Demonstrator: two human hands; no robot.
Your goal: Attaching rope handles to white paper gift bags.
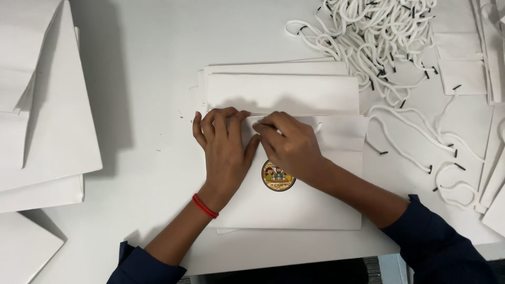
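Your left hand (225, 141) lies flat, fingers spread, pinning the bag (315, 200) to the table (142, 94); your right hand (288, 144) pinches a cord (263, 125) at its top edge, steadied for threading.

You have just one camera, and it sits on your head. It looks almost straight down at the table (147, 79) from close above. Your arms come in from the bottom edge, so the near side of the table is at the bottom and the far side is at the top. There is no second view to share anything with.
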